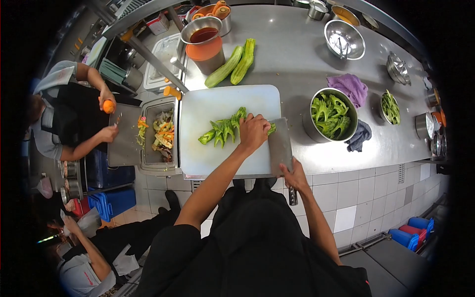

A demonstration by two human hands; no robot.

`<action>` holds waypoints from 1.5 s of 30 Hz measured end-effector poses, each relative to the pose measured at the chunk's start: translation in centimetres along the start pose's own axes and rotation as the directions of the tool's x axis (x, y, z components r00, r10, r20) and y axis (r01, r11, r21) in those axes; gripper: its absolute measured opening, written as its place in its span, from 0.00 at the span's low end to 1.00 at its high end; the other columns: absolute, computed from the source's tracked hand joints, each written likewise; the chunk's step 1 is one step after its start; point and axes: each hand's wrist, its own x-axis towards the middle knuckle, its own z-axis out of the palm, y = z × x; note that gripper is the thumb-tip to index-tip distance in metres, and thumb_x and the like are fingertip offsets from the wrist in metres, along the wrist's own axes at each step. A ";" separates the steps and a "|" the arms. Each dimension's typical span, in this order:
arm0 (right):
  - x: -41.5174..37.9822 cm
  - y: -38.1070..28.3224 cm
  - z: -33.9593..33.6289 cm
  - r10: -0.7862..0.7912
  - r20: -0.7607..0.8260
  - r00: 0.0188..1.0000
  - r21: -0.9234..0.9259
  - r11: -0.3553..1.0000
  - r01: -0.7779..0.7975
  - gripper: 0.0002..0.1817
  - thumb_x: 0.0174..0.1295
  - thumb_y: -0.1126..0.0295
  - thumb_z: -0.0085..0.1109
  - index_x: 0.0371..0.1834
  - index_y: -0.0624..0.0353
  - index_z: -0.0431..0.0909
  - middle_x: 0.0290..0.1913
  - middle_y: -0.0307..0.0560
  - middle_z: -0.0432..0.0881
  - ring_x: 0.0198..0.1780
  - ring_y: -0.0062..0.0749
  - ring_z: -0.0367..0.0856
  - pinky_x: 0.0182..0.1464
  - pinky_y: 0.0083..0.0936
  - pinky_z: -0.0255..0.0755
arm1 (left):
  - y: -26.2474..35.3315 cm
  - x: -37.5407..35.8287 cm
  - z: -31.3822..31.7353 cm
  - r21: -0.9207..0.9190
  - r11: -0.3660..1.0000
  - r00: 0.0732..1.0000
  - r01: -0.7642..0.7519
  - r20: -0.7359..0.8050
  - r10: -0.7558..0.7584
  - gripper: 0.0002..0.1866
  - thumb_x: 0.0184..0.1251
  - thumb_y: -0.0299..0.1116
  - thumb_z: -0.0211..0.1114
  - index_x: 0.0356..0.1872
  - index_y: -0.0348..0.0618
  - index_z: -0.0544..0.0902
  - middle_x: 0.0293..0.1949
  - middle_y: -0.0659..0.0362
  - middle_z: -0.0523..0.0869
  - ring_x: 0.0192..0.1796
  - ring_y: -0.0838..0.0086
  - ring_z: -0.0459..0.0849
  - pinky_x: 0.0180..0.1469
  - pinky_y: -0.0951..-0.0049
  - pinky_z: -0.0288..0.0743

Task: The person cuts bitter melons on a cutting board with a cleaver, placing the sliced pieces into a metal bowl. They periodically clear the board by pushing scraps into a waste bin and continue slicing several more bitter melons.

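My left hand presses down with bent fingers on a ridged green gourd, cut into lobed strips, on the white cutting board. In my right hand is a cleaver, its handle pointing back toward me. The broad blade stands at the board's right edge, close beside a small green end of the gourd and my left fingers. To the right, a steel pot holds many cut green pieces. Two whole long green gourds lie beyond the board.
Left of the board sits a bin of vegetable scraps. A person there holds an orange vegetable; another person is at lower left. Behind the pot lie a purple cloth and a dark cloth. Steel bowls stand farther back.
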 end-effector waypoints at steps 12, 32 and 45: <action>-6.3 1.0 -0.3 0.237 -0.008 0.972 0.196 0.953 -0.230 0.19 0.75 0.65 0.67 0.57 0.64 0.71 0.26 0.50 0.84 0.11 0.20 0.67 0.13 0.25 0.64 | -9.1 -2.5 -6.3 -0.107 0.994 0.896 0.037 -0.436 -0.080 0.04 0.64 0.34 0.77 0.38 0.51 0.93 0.38 0.60 0.89 0.46 0.62 0.85 0.51 0.61 0.73; 2.1 -1.7 10.3 0.141 -0.324 0.936 0.075 0.989 -0.124 0.15 0.75 0.68 0.63 0.55 0.64 0.72 0.28 0.48 0.83 0.13 0.26 0.74 0.13 0.28 0.68 | -9.2 0.0 -3.5 -0.326 0.916 0.967 -0.235 0.012 0.253 0.54 0.47 0.71 0.80 0.76 0.55 0.75 0.76 0.46 0.71 0.79 0.50 0.70 0.81 0.42 0.58; 2.6 -2.3 10.5 0.099 -0.239 0.966 0.151 0.987 -0.063 0.15 0.75 0.72 0.62 0.58 0.64 0.72 0.29 0.48 0.84 0.14 0.25 0.75 0.13 0.27 0.68 | -4.1 -1.9 -1.1 -0.473 0.878 0.983 -0.076 -0.182 -0.013 0.32 0.56 0.38 0.84 0.62 0.47 0.81 0.66 0.47 0.82 0.67 0.49 0.82 0.68 0.55 0.77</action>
